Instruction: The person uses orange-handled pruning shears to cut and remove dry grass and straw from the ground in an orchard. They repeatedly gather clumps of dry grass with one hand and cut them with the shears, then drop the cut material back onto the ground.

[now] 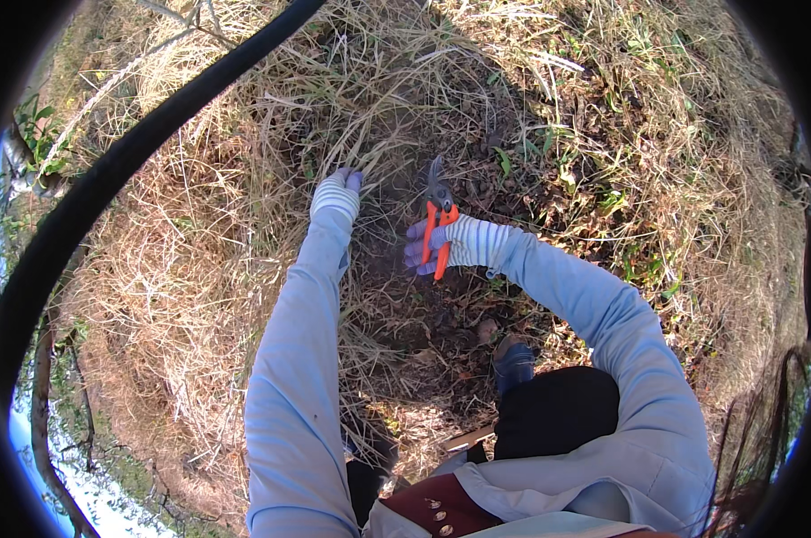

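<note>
My right hand point(436, 249), in a striped knit glove with purple fingers, grips orange-handled pruning shears point(440, 214). Their metal blades point away from me, over dark bare soil point(395, 252). To the left, my left hand point(338, 191) wears a matching glove. Its fingers curl into the long dry grass point(372, 144), with stems passing around the fingertips, which are partly hidden. The shears are apart from the grass at my left hand.
A thick black strap or cable point(143, 148) crosses the upper left, close to the camera. Tree branches point(42, 403) stand at the left rim. Green weeds point(611, 202) grow among litter on the right. My shoe point(513, 366) and bent knee point(557, 410) are below.
</note>
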Demonstrator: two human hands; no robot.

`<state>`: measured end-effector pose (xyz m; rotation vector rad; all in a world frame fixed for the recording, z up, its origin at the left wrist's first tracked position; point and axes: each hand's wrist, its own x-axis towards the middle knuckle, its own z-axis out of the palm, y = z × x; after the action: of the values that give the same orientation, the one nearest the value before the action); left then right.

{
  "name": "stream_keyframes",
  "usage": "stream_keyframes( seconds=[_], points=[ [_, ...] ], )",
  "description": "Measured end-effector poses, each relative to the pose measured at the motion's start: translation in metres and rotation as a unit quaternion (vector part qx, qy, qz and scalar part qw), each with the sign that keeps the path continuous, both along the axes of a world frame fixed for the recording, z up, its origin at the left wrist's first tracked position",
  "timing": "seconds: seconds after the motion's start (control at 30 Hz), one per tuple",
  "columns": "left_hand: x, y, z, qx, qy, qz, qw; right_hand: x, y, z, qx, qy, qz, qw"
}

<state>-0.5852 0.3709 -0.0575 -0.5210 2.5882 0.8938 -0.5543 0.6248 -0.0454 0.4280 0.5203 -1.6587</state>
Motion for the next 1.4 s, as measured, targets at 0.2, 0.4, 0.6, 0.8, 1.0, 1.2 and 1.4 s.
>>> stream_keyframes(
  seconds=[0.2,0.4,0.6,0.8,1.0,1.2,1.4],
  points=[
    [0.002,-0.002,-0.011,-0.004,0.027,0.005,1.000,0.012,-0.014,-0.004,0.062,0.005,-0.002,0.998],
    [0.004,-0.002,-0.015,0.022,0.037,0.004,0.999,0.017,-0.018,0.001,0.040,-0.007,0.025,0.999],
    [0.008,0.002,-0.006,-0.014,0.015,-0.007,1.000,0.013,-0.024,0.006,0.172,0.116,0.090,0.974],
    [0.012,0.006,-0.003,-0.042,0.011,-0.012,0.999,0.012,-0.021,0.007,0.164,0.174,0.115,0.964],
    [0.014,0.004,-0.010,0.020,0.022,0.016,0.999,0.010,-0.010,0.010,0.144,0.107,0.087,0.980],
    [0.014,0.002,-0.011,0.072,0.054,0.033,0.995,0.011,-0.007,0.003,0.000,-0.039,-0.016,0.999],
    [0.013,0.003,-0.011,0.114,0.050,0.060,0.990,0.007,-0.008,-0.006,-0.073,-0.104,-0.023,0.992]
  ],
)
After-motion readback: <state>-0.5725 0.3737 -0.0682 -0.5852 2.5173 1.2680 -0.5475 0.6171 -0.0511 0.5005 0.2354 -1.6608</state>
